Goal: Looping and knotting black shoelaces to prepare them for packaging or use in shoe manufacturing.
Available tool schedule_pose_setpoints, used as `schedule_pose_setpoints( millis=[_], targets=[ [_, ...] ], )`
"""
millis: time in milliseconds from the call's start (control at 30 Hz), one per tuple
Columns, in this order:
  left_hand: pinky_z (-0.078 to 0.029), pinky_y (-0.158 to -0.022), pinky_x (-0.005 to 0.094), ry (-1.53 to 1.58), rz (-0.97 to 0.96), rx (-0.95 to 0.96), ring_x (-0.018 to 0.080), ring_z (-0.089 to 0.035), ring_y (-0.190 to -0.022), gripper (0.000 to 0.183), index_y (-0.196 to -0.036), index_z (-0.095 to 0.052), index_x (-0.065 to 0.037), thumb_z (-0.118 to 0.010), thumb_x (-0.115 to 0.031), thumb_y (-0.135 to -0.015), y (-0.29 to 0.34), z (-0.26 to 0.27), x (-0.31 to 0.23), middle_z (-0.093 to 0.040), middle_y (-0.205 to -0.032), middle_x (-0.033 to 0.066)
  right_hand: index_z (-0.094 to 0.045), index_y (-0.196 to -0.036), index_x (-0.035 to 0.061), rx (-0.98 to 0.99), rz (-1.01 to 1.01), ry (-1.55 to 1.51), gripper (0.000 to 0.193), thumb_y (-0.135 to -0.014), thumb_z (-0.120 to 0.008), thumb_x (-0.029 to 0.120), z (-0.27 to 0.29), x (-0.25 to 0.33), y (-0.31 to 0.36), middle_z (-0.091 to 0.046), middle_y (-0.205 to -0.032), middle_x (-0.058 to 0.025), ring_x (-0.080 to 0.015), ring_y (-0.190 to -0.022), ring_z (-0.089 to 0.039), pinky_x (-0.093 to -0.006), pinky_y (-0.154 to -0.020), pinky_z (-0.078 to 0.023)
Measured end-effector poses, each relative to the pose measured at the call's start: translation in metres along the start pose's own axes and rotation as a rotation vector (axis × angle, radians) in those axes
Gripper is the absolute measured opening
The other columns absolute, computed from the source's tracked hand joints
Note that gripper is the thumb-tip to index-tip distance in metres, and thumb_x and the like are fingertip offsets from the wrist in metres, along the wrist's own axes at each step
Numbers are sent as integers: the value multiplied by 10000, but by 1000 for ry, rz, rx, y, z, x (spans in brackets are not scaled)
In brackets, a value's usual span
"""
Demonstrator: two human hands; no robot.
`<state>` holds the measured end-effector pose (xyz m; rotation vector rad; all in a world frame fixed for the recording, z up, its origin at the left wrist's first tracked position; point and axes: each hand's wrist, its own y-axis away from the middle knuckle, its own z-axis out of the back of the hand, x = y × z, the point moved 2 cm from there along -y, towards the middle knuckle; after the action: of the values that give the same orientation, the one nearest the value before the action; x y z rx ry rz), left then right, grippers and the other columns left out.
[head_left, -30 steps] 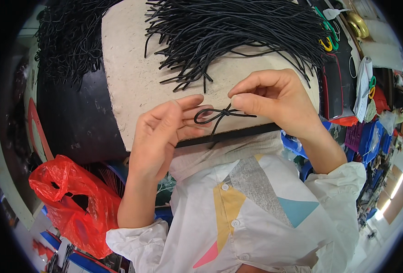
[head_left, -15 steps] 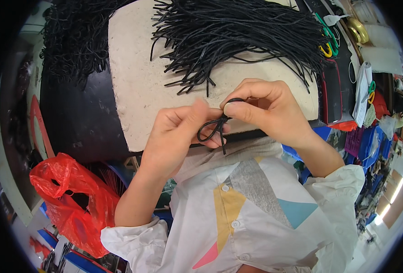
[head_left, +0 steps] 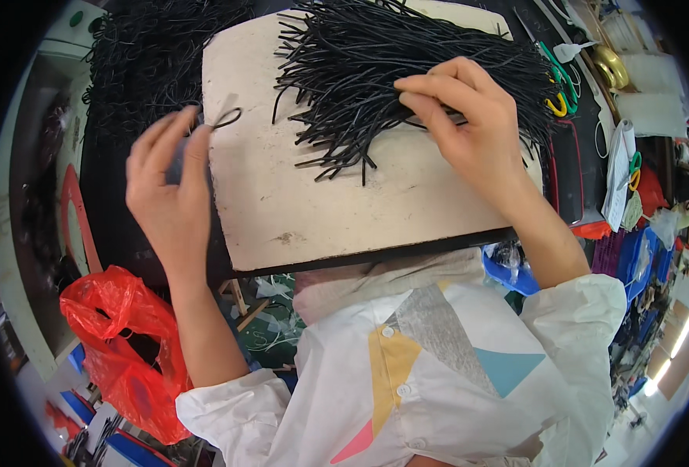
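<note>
1. Cluttered workshop surroundings frame one pale board [head_left: 344,194] lying on a dark worktop [head_left: 119,233], its near edge just above the person's white patterned shirt [head_left: 453,373].
2. One large loose pile of black cords [head_left: 376,70] covers the board's far half, cut ends fanning toward the middle; the single cords are too many to count.
3. A second heap of black cords [head_left: 150,54] lies on the worktop beyond the board's left edge.
4. The left hand [head_left: 169,187] sits at the board's left edge, fingers closed in a pinch on one small looped black cord [head_left: 224,118], which rests on the board's far-left corner.
5. The right hand [head_left: 469,132] rests on the large pile near the board's right edge, fingertips curled down into the cords; whether it grips any cannot be told.
6. One red plastic bag [head_left: 123,342] hangs below the worktop's near-left edge.
7. Two scissor handles, green and yellow [head_left: 556,92], lie at the far right.
</note>
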<state>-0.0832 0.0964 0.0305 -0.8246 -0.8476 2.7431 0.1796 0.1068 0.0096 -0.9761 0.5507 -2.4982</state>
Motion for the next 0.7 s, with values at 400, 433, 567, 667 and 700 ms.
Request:
schedule_pose_setpoints(
  millis=[400,433,567,667,700],
  targets=[
    [-418,-505,263,133,-329,43,179,-520,-615,231,-835,-651,-28,-696,28,-615,8,-33,-65,-550,-708,52,-650,-757,115,-53,337,197,136,-628,-692,113,6,22,-14,-587,-704,25,-158,-709,-551,-317,-730,-332],
    [-416,-497,260,136,-346,54,177,-517,-611,245,-837,-650,-27,-698,31,-603,7,-34,-68,-543,-700,49,-651,-775,107,-42,366,176,183,-602,-709,98,9,30,-14,-587,-697,13,-167,-694,-555,-306,-719,-340],
    [-419,-495,255,213,-312,86,170,-519,-602,229,-809,-647,-20,-701,29,-592,6,-31,-66,-543,-699,50,-644,-797,54,2,346,-20,249,-562,-703,1,18,46,-12,-569,-690,-39,-202,-659,-543,-279,-596,-394],
    [-426,-500,253,264,-181,148,169,-532,-593,203,-796,-649,-21,-690,45,-609,7,-24,-62,-547,-686,57,-643,-813,18,76,194,-185,200,-626,-668,-50,25,48,-10,-560,-699,-64,-168,-635,-532,-240,-515,-397],
    [-436,-514,245,363,-94,191,145,-554,-584,197,-803,-652,-24,-692,42,-622,8,-22,-62,-570,-684,64,-645,-816,16,114,103,-235,182,-648,-660,-51,28,50,-8,-561,-702,-61,-148,-632,-531,-232,-520,-394]
  ],
)
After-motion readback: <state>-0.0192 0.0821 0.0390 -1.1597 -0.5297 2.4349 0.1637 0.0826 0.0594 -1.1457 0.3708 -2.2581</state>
